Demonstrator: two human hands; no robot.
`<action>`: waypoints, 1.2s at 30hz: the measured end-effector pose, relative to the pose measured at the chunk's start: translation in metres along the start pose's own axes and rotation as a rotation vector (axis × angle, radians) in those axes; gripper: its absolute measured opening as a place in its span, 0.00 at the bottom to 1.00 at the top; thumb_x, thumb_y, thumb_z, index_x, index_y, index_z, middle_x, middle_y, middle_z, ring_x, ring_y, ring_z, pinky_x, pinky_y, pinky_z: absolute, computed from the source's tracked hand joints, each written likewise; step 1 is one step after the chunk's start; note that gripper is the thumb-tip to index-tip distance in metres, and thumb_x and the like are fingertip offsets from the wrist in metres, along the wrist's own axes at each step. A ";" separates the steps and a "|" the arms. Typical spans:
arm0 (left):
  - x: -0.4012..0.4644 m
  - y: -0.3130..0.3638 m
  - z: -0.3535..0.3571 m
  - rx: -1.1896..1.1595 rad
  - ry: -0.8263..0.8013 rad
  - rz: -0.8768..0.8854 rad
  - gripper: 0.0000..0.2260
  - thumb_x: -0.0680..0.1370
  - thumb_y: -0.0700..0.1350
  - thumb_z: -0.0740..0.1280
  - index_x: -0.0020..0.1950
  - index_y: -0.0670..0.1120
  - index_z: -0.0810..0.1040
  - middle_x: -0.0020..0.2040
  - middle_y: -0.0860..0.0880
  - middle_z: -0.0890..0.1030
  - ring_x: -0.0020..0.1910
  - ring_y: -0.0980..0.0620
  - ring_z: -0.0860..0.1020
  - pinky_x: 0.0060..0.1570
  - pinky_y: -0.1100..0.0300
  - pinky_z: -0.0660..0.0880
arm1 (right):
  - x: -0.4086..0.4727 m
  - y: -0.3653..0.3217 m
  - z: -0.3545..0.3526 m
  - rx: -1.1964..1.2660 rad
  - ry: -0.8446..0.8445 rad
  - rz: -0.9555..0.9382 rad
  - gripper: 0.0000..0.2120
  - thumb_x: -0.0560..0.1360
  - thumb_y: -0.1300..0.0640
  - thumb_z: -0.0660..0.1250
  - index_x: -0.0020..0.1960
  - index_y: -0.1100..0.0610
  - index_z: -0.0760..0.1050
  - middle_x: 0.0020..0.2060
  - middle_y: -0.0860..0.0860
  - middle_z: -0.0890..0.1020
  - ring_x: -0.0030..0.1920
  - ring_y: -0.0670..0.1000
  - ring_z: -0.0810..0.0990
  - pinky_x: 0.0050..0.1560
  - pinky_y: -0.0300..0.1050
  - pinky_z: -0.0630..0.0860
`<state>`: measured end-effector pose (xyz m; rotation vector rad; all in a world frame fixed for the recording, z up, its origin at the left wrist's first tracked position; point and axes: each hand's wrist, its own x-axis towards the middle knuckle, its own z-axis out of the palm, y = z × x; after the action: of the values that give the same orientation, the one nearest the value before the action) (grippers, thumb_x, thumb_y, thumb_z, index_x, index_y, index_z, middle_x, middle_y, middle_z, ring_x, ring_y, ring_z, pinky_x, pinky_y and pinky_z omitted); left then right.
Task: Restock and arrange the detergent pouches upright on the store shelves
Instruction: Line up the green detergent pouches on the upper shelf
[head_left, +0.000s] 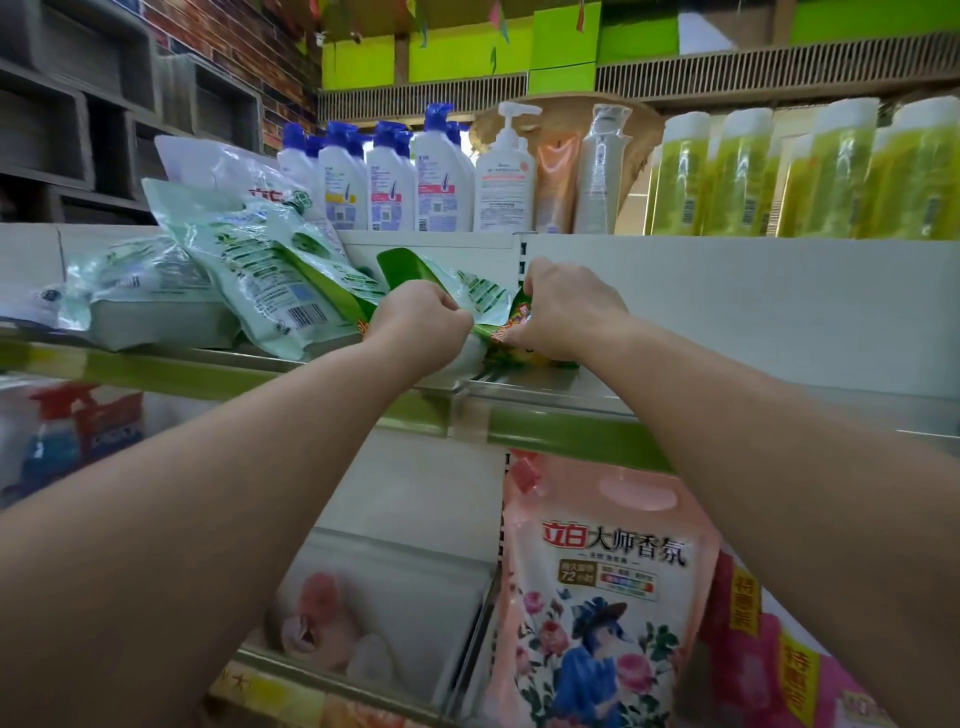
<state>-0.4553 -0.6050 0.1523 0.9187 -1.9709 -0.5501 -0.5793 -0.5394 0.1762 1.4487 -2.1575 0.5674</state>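
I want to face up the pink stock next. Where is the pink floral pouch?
In the head view, the pink floral pouch stands upright on the lower shelf, right of centre, below the green shelf edge and under the right forearm.

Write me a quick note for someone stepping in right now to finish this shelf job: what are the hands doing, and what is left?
Left hand: fingers curled round the green pouch on the middle shelf.
Right hand: grips the same pouch at its other end, by the colourful corner.
That pouch is tilted, not yet upright.
To the left, more green pouches lean and lie in a heap on the same shelf.
Below, a pink pouch stands upright.
Done: lower pink pouch looks set.
Left: stand the held pouch up, then straighten the heap.
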 end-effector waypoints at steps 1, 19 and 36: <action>0.001 -0.001 -0.002 0.006 0.002 0.000 0.05 0.79 0.45 0.63 0.48 0.46 0.78 0.42 0.47 0.78 0.44 0.47 0.76 0.42 0.58 0.73 | 0.004 0.000 0.000 -0.015 0.010 -0.007 0.27 0.70 0.46 0.72 0.63 0.56 0.66 0.59 0.55 0.73 0.58 0.56 0.72 0.48 0.48 0.69; 0.017 0.017 0.021 -0.016 -0.030 0.094 0.07 0.79 0.46 0.63 0.42 0.50 0.77 0.44 0.47 0.82 0.45 0.47 0.82 0.42 0.55 0.77 | 0.064 0.028 0.035 -0.321 -0.167 -0.108 0.50 0.62 0.44 0.78 0.75 0.48 0.52 0.74 0.57 0.55 0.71 0.63 0.60 0.67 0.59 0.66; 0.016 0.028 0.059 0.030 -0.147 0.016 0.06 0.78 0.46 0.64 0.42 0.48 0.77 0.46 0.45 0.83 0.47 0.46 0.82 0.52 0.51 0.79 | 0.047 0.106 0.006 0.140 0.005 0.326 0.23 0.71 0.47 0.73 0.57 0.61 0.75 0.54 0.58 0.79 0.54 0.57 0.78 0.46 0.43 0.72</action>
<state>-0.5224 -0.5980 0.1486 0.9017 -2.1217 -0.5948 -0.6940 -0.5402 0.1915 1.1639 -2.4089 0.8507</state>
